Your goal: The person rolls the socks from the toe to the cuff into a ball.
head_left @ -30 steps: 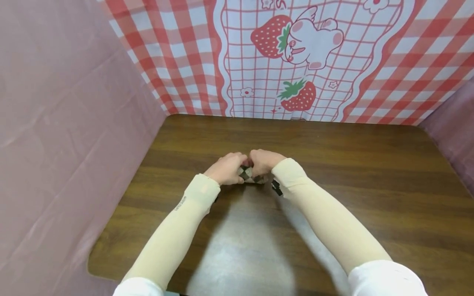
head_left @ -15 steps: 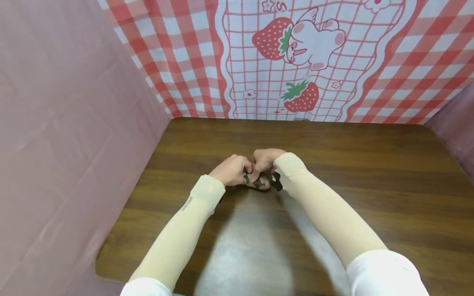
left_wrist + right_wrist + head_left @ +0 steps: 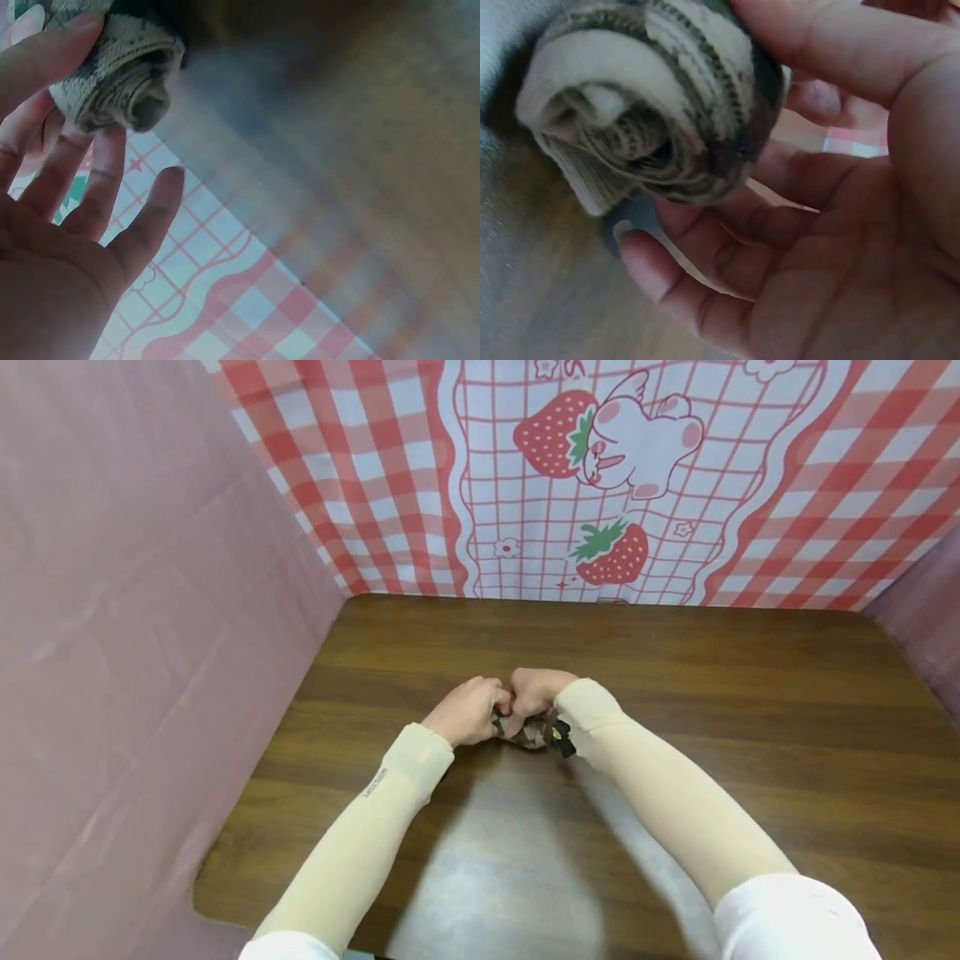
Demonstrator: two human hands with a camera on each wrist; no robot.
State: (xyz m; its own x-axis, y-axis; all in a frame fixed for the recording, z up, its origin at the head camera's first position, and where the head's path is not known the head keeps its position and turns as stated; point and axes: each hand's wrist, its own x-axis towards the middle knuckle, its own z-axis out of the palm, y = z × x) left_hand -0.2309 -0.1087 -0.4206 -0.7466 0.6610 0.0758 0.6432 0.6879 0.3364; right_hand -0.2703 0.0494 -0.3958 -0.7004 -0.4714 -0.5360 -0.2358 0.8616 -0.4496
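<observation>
A rolled-up knit sock (image 3: 531,734), checkered in dark green and beige, lies between both hands close over the table in the head view. My left hand (image 3: 467,710) grips its left end. In the left wrist view, thumb and fingers hold the roll (image 3: 124,64), whose spiral end shows, with the little finger stretched away. My right hand (image 3: 538,690) holds the other end, knuckles beside the left hand's fingertips. The right wrist view shows the thumb over the sock (image 3: 667,112) and curled fingers beneath it; a pale folded layer wraps the coil.
The brown wooden table (image 3: 712,718) spreads around the hands. Behind it hangs a red-and-white checked cloth (image 3: 390,485) with strawberry prints, and a pink cloth (image 3: 150,610) borders the left side. A small black device (image 3: 561,739) sits under the right wrist.
Over the last second the sock has turned, its right end swinging nearer to me. Both hands have drawn together at the fingertips and keep their hold; little differs over the last half second.
</observation>
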